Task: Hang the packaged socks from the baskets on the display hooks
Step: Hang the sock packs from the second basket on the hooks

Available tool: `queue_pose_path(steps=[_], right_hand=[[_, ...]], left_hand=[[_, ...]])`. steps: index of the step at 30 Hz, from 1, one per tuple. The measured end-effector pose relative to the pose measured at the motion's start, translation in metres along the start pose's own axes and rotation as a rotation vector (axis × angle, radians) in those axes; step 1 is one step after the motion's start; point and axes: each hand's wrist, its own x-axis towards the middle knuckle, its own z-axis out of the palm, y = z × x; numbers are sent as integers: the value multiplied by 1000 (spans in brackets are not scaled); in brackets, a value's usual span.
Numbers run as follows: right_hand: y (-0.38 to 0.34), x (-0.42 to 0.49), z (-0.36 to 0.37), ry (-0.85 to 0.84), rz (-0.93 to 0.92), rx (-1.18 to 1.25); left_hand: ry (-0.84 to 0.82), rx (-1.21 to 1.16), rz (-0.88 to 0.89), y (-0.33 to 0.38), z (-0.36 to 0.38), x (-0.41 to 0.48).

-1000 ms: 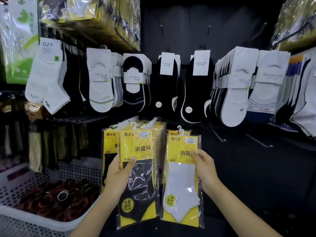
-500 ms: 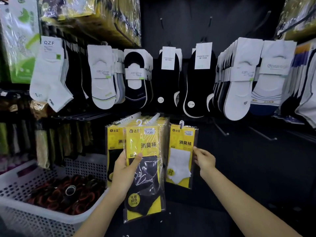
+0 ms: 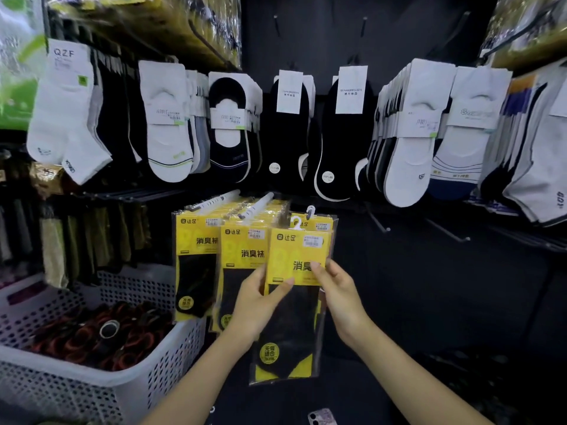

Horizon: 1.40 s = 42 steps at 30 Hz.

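My left hand [image 3: 254, 305] grips the left edge of a pack of black socks [image 3: 293, 329], with the thumb on the front and the fingers behind. My right hand [image 3: 340, 292] pinches the right edge of the same pack, with its thumb on the yellow card [image 3: 288, 256]. The pack stands upright between both hands, in front of the rack. Its white plastic hanger [image 3: 296, 223] sticks up at twelve o'clock. I cannot tell if it sits on a peg. Just behind it is a second yellow pack [image 3: 320, 225]. At ten o'clock from my hands, more yellow packs [image 3: 199, 240] hang on white-tipped pegs [image 3: 257, 205]. At eight o'clock a white basket [image 3: 46, 391] with holes holds dark round rolls [image 3: 92, 342]. Higher up at twelve o'clock, white and black socks [image 3: 291, 127] hang in a row. At two o'clock, thin hooks [image 3: 448, 233] stick out.
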Motion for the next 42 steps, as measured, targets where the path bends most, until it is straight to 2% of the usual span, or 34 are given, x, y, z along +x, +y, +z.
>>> queue_pose_path(steps=[4, 7, 14, 17, 22, 28, 31, 36, 38, 42], right_hand=[[0, 3, -12, 171, -68, 12], [-4, 12, -15, 254, -37, 17], [-6, 37, -6, 284, 78, -44], [-2, 49, -4, 322, 136, -68], [4, 65, -4, 371, 274, -6], [21, 64, -17, 414, 231, -97], [34, 38, -31, 378, 197, -153], [78, -39, -57, 189, 241, -202], [106, -77, -69, 133, 321, -248], [167, -157, -92, -36, 601, -403]], left_hand=[[-24, -64, -12, 2, 7, 3], [-32, -64, -20, 2, 8, 5], [-16, -46, -63, -3, 10, 18], [-6, 39, -75, -8, 14, 30], [2, 79, -119, -18, 24, 49], [2, 72, -160, -35, 35, 49], [-11, 85, -169, -48, 33, 32], [-106, 163, -247, -93, 22, -40], [-119, 192, -325, -119, 19, -81], [-140, 186, -553, -174, 22, -171]])
